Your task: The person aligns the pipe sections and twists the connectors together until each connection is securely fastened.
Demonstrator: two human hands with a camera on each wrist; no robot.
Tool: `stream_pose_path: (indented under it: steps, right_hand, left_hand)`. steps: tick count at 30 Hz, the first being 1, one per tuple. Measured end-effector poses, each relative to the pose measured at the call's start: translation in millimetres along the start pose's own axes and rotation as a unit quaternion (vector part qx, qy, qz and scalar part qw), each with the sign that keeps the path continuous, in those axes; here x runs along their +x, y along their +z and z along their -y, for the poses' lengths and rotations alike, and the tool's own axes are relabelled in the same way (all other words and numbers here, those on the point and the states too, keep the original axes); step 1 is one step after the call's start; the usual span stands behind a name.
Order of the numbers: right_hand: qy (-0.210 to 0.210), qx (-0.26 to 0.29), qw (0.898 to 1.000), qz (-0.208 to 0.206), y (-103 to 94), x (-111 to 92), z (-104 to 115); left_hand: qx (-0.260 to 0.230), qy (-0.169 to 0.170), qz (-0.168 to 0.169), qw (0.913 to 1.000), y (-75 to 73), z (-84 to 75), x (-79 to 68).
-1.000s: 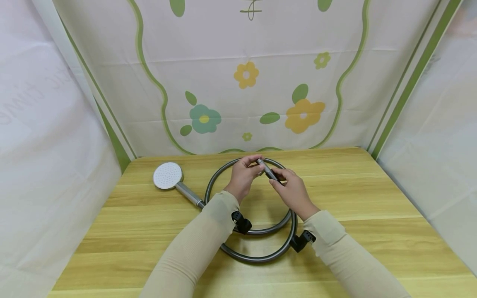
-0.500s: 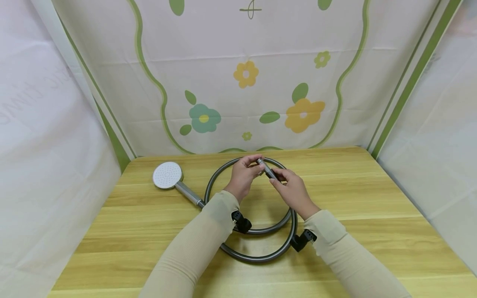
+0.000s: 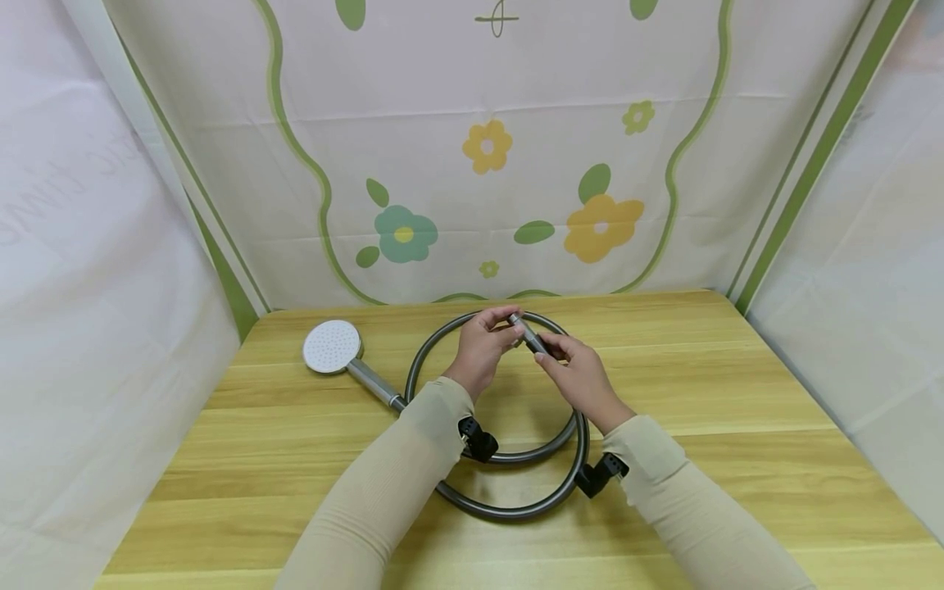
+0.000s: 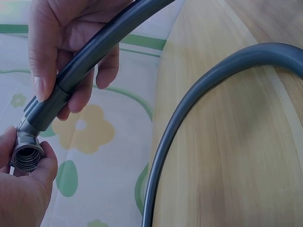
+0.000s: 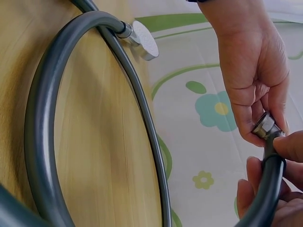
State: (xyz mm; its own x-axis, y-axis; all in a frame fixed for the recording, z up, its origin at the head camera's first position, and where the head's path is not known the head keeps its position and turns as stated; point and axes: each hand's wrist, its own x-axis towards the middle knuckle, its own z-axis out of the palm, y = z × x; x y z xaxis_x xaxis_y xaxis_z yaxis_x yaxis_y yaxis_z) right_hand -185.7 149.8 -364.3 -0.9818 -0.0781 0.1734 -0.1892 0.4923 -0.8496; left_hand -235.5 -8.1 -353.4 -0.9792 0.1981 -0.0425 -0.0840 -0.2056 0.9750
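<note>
A dark grey shower hose [image 3: 512, 515] lies looped on the table, one end raised between both hands. My left hand [image 3: 479, 348] pinches the metal threaded connector [image 4: 28, 153] between thumb and fingers; its open mouth with inner threads shows in the left wrist view. Just behind it, my right hand [image 3: 586, 381] grips the hose end around its dark sleeve [image 4: 46, 109]. The right wrist view has the connector [image 5: 266, 125] tilted against the hose. At the other end of the hose, a round white-faced shower head [image 3: 332, 347] with a grey handle rests on the table, touched by neither hand.
The wooden table [image 3: 701, 492] extends around the hose and both arms. White cloth walls stand on the left and right, and a flower-printed cloth [image 3: 487, 197] rises behind the back edge. A black wrist mount [image 3: 478, 441] sits at the left cuff, another [image 3: 601, 475] at the right.
</note>
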Motion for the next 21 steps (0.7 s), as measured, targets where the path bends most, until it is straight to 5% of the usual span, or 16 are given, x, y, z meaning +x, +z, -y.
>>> stream_pose_path:
  steps: [21]
  right_hand:
    - [0.055,0.081,0.995,0.028,-1.8,4.4,-6.8]
  left_hand:
    - [-0.002,-0.009,-0.004,1.0000,1.9,-2.1,-0.5]
